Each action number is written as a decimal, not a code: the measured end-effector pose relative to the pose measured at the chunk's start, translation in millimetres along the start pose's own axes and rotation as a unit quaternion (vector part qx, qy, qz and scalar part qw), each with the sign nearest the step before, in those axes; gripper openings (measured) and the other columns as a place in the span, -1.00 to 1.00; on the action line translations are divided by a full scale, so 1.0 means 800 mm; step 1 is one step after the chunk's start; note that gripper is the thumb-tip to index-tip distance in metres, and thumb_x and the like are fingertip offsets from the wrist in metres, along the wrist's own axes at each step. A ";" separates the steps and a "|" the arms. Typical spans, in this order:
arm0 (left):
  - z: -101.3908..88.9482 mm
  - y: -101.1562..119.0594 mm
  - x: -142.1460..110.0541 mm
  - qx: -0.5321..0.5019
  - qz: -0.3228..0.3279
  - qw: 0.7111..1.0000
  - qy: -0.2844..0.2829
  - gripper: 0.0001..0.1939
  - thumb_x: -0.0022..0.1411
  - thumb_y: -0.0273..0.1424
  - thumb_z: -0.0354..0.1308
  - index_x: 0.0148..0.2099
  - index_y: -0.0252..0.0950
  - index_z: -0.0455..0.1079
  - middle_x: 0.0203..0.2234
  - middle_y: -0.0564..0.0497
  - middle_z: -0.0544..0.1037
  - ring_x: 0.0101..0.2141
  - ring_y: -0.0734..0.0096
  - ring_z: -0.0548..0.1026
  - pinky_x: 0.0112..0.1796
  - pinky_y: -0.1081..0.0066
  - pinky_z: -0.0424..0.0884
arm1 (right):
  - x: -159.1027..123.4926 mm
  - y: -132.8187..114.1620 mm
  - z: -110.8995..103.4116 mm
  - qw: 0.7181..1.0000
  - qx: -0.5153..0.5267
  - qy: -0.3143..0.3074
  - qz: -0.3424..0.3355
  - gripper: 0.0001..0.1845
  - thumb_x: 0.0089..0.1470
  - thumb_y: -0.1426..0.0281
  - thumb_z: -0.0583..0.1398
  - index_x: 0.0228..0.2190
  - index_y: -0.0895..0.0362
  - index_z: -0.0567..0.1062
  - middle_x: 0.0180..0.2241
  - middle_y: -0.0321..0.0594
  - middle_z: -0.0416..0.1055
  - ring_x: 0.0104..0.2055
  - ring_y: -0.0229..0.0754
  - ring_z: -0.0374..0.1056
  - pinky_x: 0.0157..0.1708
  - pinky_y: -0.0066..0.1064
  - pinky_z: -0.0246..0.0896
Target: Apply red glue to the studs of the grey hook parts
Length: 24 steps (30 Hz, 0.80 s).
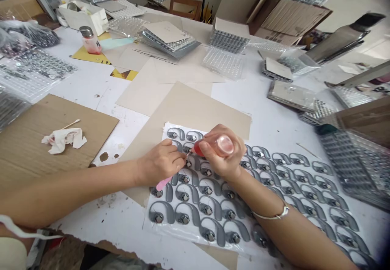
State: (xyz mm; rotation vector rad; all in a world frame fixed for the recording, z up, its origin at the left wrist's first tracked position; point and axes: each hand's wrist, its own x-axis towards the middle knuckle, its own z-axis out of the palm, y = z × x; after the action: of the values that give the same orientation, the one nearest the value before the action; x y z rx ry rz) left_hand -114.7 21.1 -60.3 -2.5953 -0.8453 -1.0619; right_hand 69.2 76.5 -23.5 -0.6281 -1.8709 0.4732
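Note:
My right hand [225, 152] is closed around a small squeeze bottle [224, 145] with red liquid in it, its nozzle pointing left and down. My left hand [163, 162] is closed on a slim tool with a pink handle [163, 183]; the rounded pink end sticks out below the palm, and its kind cannot be made out. Bottle nozzle and left fingertips meet over a white sheet [170, 231] that carries rows of grey ear-hook earphone parts [207, 210], each with a round metallic piece. My hands and right forearm hide some of these parts.
Brown cardboard [100, 132] at left bears a crumpled tissue [65, 139] and a cotton swab [73, 124]. A jar [90, 40] with red contents stands farther back. Stacked clear trays [228, 38] and card sheets lie behind; more trays [350, 164] and a dark bottle [341, 38] are at right.

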 end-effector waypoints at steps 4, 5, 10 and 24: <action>-0.001 0.001 0.001 0.012 0.002 1.000 0.004 -0.79 0.23 -0.56 0.12 -0.47 -0.35 0.34 -0.55 0.00 0.52 -0.52 0.44 0.33 -0.44 0.36 0.19 | 0.000 0.000 0.001 1.000 -0.017 -0.004 -0.009 -0.85 -0.03 0.41 0.29 -0.43 0.12 0.39 -0.54 -0.30 0.36 -0.56 -0.30 0.27 -0.57 -0.41 0.21; -0.001 0.001 0.001 0.014 0.003 1.000 0.003 -0.79 0.24 -0.56 0.12 -0.47 -0.34 0.33 -0.55 0.01 0.52 -0.52 0.44 0.33 -0.44 0.36 0.19 | 0.000 0.000 0.001 1.000 -0.020 -0.003 -0.012 -0.85 -0.03 0.41 0.29 -0.44 0.12 0.39 -0.54 -0.30 0.36 -0.56 -0.30 0.27 -0.58 -0.41 0.21; 0.001 0.001 -0.001 0.017 0.005 1.000 -0.005 -0.80 0.23 -0.56 0.13 -0.47 -0.35 0.34 -0.54 0.00 0.53 -0.51 0.44 0.34 -0.43 0.36 0.18 | -0.001 0.002 0.003 0.999 -0.035 0.007 -0.028 -0.84 -0.02 0.40 0.29 -0.44 0.12 0.38 -0.55 -0.30 0.37 -0.57 -0.29 0.27 -0.59 -0.42 0.21; 0.002 0.000 -0.003 0.006 0.004 1.000 -0.003 -0.83 0.23 -0.56 0.13 -0.44 -0.36 0.34 -0.53 -0.02 0.52 -0.50 0.43 0.36 -0.42 0.36 0.18 | -0.001 0.002 0.004 0.997 -0.043 0.016 -0.060 -0.83 -0.03 0.43 0.29 -0.44 0.11 0.37 -0.55 -0.31 0.37 -0.57 -0.29 0.28 -0.59 -0.42 0.20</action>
State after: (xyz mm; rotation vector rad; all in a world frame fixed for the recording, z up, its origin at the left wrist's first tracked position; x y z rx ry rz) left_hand -114.9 20.8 -63.1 -2.5915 -0.8383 -1.0445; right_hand 66.7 77.4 -26.0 -0.5736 -1.8946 0.3046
